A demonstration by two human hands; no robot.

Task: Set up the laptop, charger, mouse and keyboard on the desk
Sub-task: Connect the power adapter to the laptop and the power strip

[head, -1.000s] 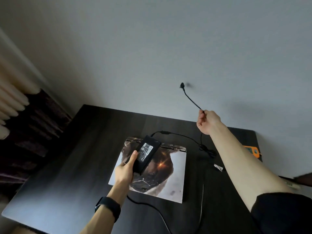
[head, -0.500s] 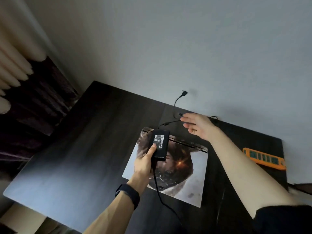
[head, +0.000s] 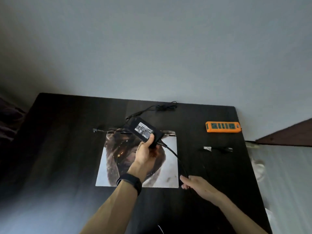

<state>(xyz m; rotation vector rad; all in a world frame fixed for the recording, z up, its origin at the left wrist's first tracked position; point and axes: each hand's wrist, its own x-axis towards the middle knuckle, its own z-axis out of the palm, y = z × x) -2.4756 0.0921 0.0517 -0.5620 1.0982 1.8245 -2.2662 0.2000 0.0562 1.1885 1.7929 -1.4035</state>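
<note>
a room at home, i'd say, with one corner used for computer work.
on my feed i see a dark wooden desk (head: 67,149) pushed against a plain pale wall (head: 152,56). an orange power strip (head: 222,127) lies far right on it, and a closed laptop (head: 114,174) with a picture skin sits mid-desk. dark fabric (head: 8,119) bunches at the left edge and a pale printed cloth (head: 278,166) lies to the right, both like household soft furnishings.
</note>
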